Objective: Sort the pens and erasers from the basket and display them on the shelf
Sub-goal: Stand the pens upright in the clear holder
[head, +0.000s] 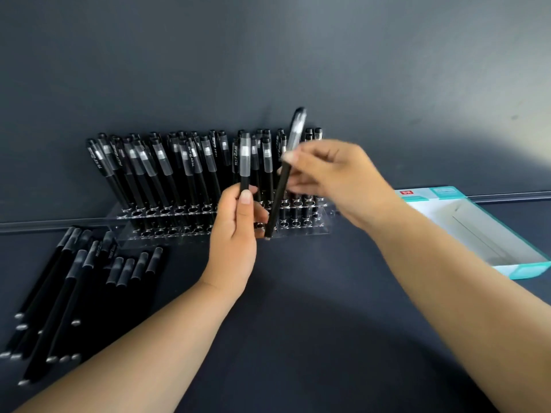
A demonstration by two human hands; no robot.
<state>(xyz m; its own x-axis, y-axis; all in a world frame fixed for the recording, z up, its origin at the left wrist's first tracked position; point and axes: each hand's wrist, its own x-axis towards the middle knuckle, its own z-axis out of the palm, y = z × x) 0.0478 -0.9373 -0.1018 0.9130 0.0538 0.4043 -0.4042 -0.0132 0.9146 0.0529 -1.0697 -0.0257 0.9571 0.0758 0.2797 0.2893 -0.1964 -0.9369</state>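
Your left hand (238,234), just left of the frame's centre, grips one black pen (245,162) upright, thumb pressed on its barrel and the clear cap pointing up. Your right hand (331,180), right of centre and slightly blurred, pinches a second black pen (283,186) between thumb and fingers; this pen is tilted, its cap toward the upper right and its tip down at the front edge of the clear acrylic pen rack (298,231), though you cannot tell whether the tip sits in a hole. The rack stands across the middle of the frame against the dark back wall (268,55), and a dense row of capped black pens (167,165) stands in its holes, most leaning left. In the lower left of the frame, a loose bunch of black pens (68,293) lies flat on the dark shelf surface (298,338), caps toward the rack. At the right edge lies an open white box with teal trim (489,234), well apart from the rack.
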